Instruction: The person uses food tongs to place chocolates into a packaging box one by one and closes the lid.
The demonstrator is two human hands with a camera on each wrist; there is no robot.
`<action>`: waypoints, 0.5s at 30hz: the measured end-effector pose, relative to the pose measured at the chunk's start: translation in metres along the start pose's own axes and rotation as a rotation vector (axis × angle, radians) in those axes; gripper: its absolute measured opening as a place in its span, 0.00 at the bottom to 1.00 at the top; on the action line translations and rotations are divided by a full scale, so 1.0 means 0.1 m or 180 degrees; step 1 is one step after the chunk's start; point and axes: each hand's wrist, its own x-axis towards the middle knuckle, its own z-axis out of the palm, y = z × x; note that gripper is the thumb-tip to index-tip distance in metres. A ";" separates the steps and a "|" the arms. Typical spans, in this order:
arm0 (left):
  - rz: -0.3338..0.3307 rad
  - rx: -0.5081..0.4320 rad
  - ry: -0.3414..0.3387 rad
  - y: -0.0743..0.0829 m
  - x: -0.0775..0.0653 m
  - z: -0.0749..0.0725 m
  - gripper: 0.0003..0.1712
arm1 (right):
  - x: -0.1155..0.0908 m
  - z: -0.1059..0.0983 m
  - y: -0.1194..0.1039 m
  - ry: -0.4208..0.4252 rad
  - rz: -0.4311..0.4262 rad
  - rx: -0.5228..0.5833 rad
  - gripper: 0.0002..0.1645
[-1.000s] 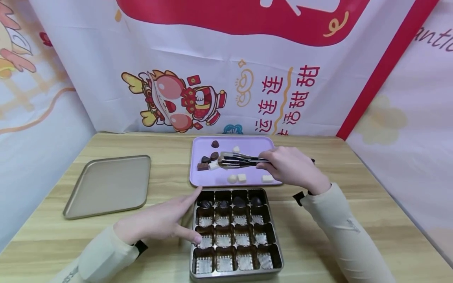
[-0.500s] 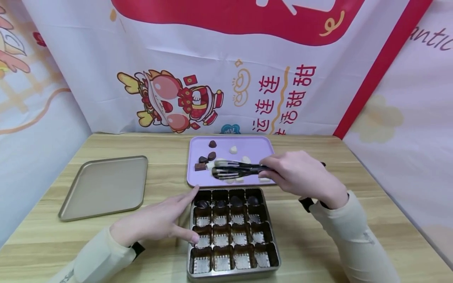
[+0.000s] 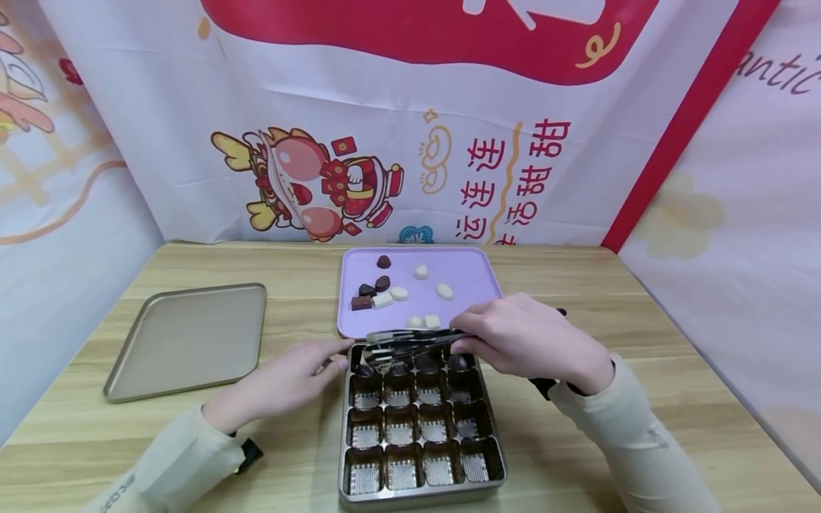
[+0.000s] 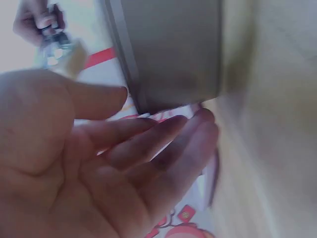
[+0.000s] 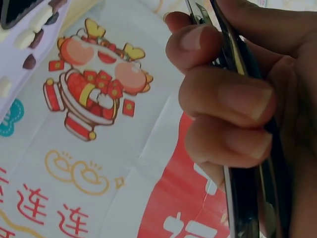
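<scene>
My right hand [image 3: 529, 335] grips tongs with black handles [image 3: 417, 343], their slotted heads over the back-left compartments of a divided metal box [image 3: 423, 496]. A pale, blurred piece [image 4: 74, 59] shows at the tongs' tip in the left wrist view; its hold is unclear. In the back row lie dark chocolates [image 3: 458, 362], partly covered by the tongs. My left hand [image 3: 282, 381] is at the box's back-left corner, index fingertip touching the rim, fingers loosely extended beside the side wall [image 4: 168, 54]. Nothing is in its grasp.
Behind the box, a lilac tray [image 3: 468, 265] bears white chocolates [image 3: 420, 271] and brown chocolates [image 3: 383, 283]. A bare metal tray [image 3: 192, 342] lies on the wooden table [image 3: 301, 285] at the left. A printed cloth [image 3: 359, 85] hangs behind the table.
The tongs have come from above the lilac tray toward me, down over the box's back row. My left hand's thumb has shifted from the box's left side up toward its back-left corner.
</scene>
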 end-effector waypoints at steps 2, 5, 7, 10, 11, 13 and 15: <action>-0.0051 -0.0015 0.0110 -0.01 0.03 0.04 0.25 | 0.01 0.01 -0.03 -0.0049 -0.0051 0.0006 0.15; -0.0134 -0.0131 0.0253 -0.03 0.06 0.08 0.24 | 0.01 0.04 -0.07 -0.0072 -0.0099 -0.0009 0.16; -0.0132 -0.0218 0.0317 -0.04 0.08 0.09 0.25 | 0.02 0.06 -0.09 -0.0062 -0.0126 -0.0031 0.16; -0.0222 -0.0645 0.0266 -0.05 0.09 0.12 0.26 | 0.03 0.08 -0.11 -0.0057 -0.0174 -0.0057 0.17; -0.0266 -0.0874 0.0229 -0.05 0.09 0.12 0.27 | 0.04 0.09 -0.12 -0.0059 -0.0189 -0.0067 0.17; -0.0413 -0.1344 0.0172 -0.04 0.09 0.11 0.27 | 0.05 0.10 -0.13 -0.0078 -0.0206 -0.0068 0.17; -0.0571 -0.1699 0.0144 -0.03 0.09 0.10 0.27 | 0.06 0.11 -0.14 -0.0091 -0.0222 -0.0089 0.17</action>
